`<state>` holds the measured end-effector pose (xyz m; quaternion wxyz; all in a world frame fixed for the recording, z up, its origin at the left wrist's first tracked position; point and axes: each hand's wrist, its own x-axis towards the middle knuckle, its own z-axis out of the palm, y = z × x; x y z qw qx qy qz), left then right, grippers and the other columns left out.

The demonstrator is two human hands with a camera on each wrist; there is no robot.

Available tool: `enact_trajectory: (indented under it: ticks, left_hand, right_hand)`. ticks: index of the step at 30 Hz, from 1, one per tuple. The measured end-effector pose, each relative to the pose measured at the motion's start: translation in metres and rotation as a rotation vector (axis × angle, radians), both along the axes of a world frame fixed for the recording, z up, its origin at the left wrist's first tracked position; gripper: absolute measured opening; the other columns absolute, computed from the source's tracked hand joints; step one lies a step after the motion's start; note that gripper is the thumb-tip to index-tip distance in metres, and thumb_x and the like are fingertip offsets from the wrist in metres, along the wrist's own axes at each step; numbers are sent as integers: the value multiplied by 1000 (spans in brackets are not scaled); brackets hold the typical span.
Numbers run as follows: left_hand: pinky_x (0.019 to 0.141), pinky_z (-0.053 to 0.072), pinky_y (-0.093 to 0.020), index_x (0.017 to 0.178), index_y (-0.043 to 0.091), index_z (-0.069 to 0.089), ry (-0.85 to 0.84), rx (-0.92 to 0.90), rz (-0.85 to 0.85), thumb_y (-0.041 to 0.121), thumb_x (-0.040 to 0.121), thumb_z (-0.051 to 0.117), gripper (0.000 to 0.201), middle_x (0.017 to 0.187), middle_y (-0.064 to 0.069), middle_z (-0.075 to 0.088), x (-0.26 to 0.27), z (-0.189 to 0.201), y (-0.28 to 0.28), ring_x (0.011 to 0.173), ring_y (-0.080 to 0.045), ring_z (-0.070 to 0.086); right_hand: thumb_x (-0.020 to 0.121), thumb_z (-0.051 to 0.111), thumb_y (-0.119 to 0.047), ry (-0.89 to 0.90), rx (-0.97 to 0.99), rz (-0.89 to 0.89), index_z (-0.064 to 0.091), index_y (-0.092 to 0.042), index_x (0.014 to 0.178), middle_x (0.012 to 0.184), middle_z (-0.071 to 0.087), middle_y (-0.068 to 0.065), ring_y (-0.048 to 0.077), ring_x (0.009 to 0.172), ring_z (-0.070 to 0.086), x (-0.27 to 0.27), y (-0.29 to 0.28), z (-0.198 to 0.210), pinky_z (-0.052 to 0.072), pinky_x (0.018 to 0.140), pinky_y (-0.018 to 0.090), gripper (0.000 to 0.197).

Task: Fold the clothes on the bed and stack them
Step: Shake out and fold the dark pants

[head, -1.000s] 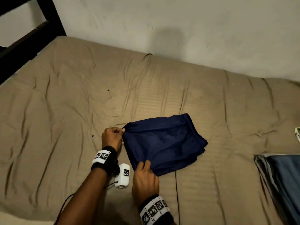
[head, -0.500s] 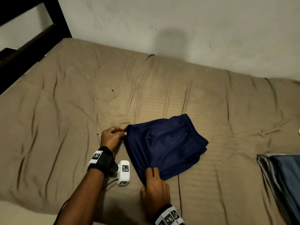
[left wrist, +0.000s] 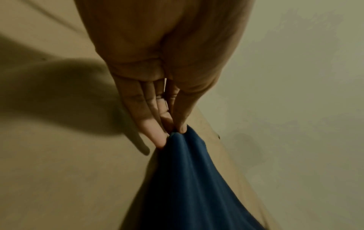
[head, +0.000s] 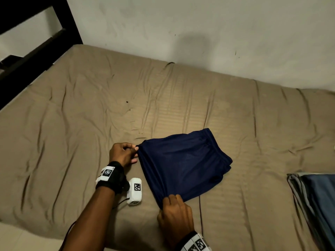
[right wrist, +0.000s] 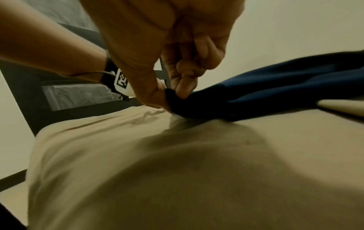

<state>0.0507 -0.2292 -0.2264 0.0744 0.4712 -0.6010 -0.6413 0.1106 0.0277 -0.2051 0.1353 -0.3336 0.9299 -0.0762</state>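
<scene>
Folded navy blue shorts lie on the tan bed sheet in the middle of the head view, waistband toward the right. My left hand pinches their far left corner between thumb and fingers; the left wrist view shows that pinch on the blue cloth. My right hand grips the near left corner, and in the right wrist view thumb and forefinger clamp the dark cloth. The left edge is pulled taut between both hands.
A stack of folded blue and grey clothes lies at the right edge of the bed. A black bed frame stands at the far left, a pale wall behind. The bed's near edge runs just below my forearms.
Both hands kept their grip on the shorts. The right hand drew the near corner toward me, stretching the left edge; the shorts lie a bit flatter.
</scene>
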Motion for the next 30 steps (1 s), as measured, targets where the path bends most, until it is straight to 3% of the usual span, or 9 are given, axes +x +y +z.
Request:
enact_trajectory:
  ticks: [3, 5, 8, 11, 14, 16, 21, 24, 30]
  left_hand:
    - [55, 61, -32, 79, 2, 67, -21, -13, -10, -2, 90, 72, 13, 79, -17, 67, 5, 2, 0, 62, -22, 67]
    - [70, 63, -39, 85, 5, 70, -97, -161, -51, 2, 87, 75, 6, 84, -15, 71, 9, 5, 11, 72, -27, 70]
    - [86, 51, -37, 110, 7, 64, -271, -467, 2, 13, 90, 67, 21, 99, -9, 70, 21, 21, 37, 96, -33, 67]
    - [76, 44, -36, 105, 2, 61, -480, -393, -51, 45, 99, 54, 44, 101, -15, 67, 34, 33, 77, 92, -36, 63]
    - [66, 42, -33, 85, 5, 61, -528, -278, -195, 69, 91, 55, 64, 86, -9, 65, 40, 29, 113, 79, -32, 61]
    - [69, 44, -32, 88, 9, 60, -473, -265, -229, 57, 89, 67, 49, 89, -8, 64, 34, 20, 129, 87, -34, 64]
    - [88, 56, -43, 104, -1, 67, -116, 101, -16, 8, 89, 71, 18, 105, -19, 73, 37, 23, 139, 100, -39, 68]
    - [85, 57, -47, 113, -1, 67, 26, 207, -26, -3, 91, 66, 22, 110, -26, 71, 52, 58, 152, 94, -37, 70]
    - [68, 61, -41, 122, -8, 60, 219, 355, -268, -1, 94, 60, 29, 108, -28, 71, 61, 142, 207, 91, -37, 73]
  right_hand:
    - [33, 90, -38, -86, 59, 91, 57, -25, 60, 64, 58, -6, 14, 55, 58, -7, -4, 20, 24, 47, 25, 45]
    - [65, 81, -44, -166, 51, 121, 52, -24, 76, 85, 65, -1, 21, 76, 64, -22, -4, 34, 32, 59, 29, 37]
    - [82, 61, -64, -245, -209, -143, 55, -22, 83, 86, 61, -8, 15, 83, 56, -66, 10, 44, 44, 69, 35, 43]
    - [88, 61, -55, 144, -343, -384, 62, -13, 113, 114, 61, 8, 28, 105, 53, -142, 38, 24, 47, 90, 45, 48]
    - [87, 66, -59, -49, -126, -519, 52, -5, 132, 129, 56, 18, 38, 118, 50, -216, 58, 0, 43, 100, 46, 71]
    - [77, 75, -63, -273, -126, -574, 54, -9, 123, 117, 60, 10, 33, 110, 56, -242, 66, -6, 49, 92, 42, 74]
    - [60, 91, -14, -868, -334, -675, 70, -1, 85, 85, 73, 11, 29, 79, 68, -241, 76, 32, 58, 76, 41, 35]
    - [49, 83, -7, -1026, -580, -748, 75, 9, 92, 84, 72, 17, 30, 72, 67, -210, 107, 56, 57, 72, 41, 46]
    - [77, 74, 6, -1111, -1098, -861, 71, 7, 112, 110, 71, 27, 40, 95, 69, -124, 226, 121, 56, 89, 48, 35]
